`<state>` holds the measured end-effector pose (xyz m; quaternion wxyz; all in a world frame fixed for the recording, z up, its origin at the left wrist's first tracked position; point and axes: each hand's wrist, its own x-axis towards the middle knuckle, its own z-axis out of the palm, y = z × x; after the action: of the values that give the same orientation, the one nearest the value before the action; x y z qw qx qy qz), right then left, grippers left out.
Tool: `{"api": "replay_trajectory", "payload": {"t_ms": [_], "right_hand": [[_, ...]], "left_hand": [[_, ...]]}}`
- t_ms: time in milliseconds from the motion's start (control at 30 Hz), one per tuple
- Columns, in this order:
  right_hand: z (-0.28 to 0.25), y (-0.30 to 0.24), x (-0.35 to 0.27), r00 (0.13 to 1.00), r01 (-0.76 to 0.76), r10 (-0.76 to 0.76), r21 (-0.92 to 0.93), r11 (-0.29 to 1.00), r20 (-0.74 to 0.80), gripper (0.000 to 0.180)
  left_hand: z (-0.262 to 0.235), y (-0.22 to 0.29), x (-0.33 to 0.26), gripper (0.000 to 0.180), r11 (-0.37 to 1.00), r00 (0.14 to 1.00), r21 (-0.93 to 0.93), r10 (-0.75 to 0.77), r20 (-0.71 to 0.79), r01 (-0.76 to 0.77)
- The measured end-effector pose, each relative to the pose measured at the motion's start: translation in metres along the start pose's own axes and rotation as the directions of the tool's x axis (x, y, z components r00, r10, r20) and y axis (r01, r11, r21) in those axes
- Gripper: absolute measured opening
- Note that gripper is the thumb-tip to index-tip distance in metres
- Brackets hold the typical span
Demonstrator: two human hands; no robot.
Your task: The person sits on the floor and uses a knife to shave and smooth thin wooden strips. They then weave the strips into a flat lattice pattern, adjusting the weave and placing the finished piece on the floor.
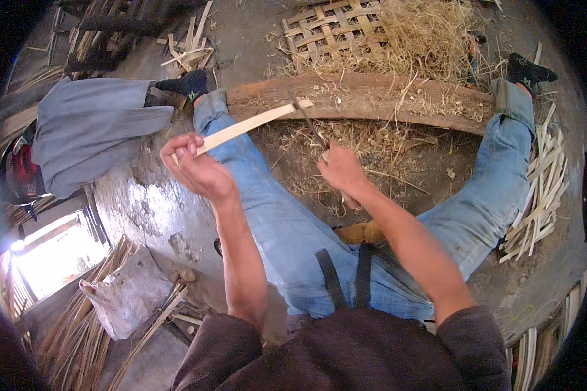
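Observation:
My left hand [201, 171] is closed round the near end of a pale, flat bamboo strip [249, 124], which slants up and to the right over my left leg. The fingers of my right hand [343, 172] wrap the handle of a knife [314, 129]. Its dark, narrow blade points away and to the left, meeting or crossing the strip near the far end. Whether it cuts in there I cannot tell. Just beyond, a long wooden beam [365, 98] lies crosswise between my lower legs, with fine shavings on it.
A heap of curly shavings [430, 36] partly covers a woven bamboo panel [336, 29] beyond the beam. Split strips [541, 189] are piled beside my right leg. On the left are a grey cloth [98, 130], a whitish sack [130, 290] and a bundle of long thin strips [78, 332].

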<state>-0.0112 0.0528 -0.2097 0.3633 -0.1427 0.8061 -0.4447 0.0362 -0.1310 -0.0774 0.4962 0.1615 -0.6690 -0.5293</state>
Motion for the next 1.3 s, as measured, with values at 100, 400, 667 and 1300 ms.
{"api": "replay_trajectory", "payload": {"t_ms": [100,400,667,1300], "right_hand": [[-0.003,0.027,-0.007,0.99,0.116,-0.103,-0.142,0.983,0.094,0.031],[0.0,0.011,-0.014,0.99,0.115,-0.105,-0.114,0.987,0.092,0.032],[-0.016,0.029,0.018,0.999,0.008,-0.02,-0.233,0.972,-0.047,0.031],[-0.012,-0.036,-0.028,0.92,0.308,-0.268,-0.102,0.946,0.285,0.034]], "left_hand": [[-0.003,0.0,-0.006,0.007,0.999,0.999,-0.039,-0.025,-0.027,0.024],[-0.014,0.004,-0.007,0.032,0.885,0.992,0.452,0.072,0.099,-0.109],[-0.014,-0.005,-0.001,0.029,0.851,0.995,0.518,0.104,-0.004,-0.087],[0.011,-0.019,-0.013,0.047,0.966,0.991,-0.259,-0.042,-0.13,0.007]]}}
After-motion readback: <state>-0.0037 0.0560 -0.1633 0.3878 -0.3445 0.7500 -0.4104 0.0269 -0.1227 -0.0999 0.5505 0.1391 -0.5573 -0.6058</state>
